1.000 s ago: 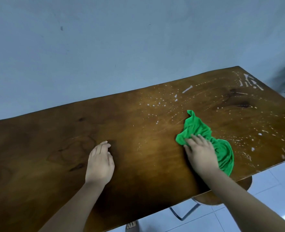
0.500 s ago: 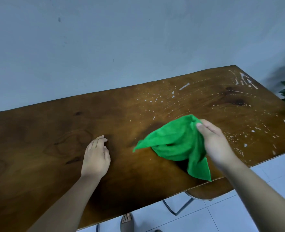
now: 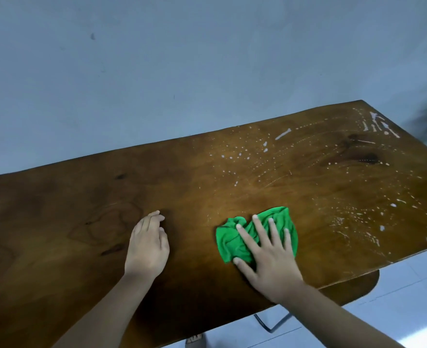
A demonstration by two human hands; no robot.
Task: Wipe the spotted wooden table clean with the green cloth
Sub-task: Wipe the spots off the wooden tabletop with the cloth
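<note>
The fingers (image 3: 259, 231) of the right hand (image 3: 270, 262) are straight and spread wide. They lie flat on top of the green cloth (image 3: 228, 244) and press it onto the bench (image 3: 56, 234); they do not curl round it or pinch it. The cloth is bunched into a crumpled pad, a little wider left to right than near to far. It sits near the front edge, just right of the bench's middle, and sticks out from under the hand to the left and on the far side.

The white spots (image 3: 358, 214) that are left lie to the right of the cloth, near the right front corner. More spots (image 3: 242, 154) are scattered beyond it toward the far edge and the far right corner. The wood to the left of the cloth looks clean. I judge that the next strokes must go right and away from the person, and the right hand is much the nearer one for this.

The left hand (image 3: 147, 247) rests palm down on bare wood, well apart from the cloth on its left. Its fingers are relaxed, close together and hold nothing; it seems only to steady the person.

A chair seat (image 3: 353, 285) shows under the right front edge.
</note>
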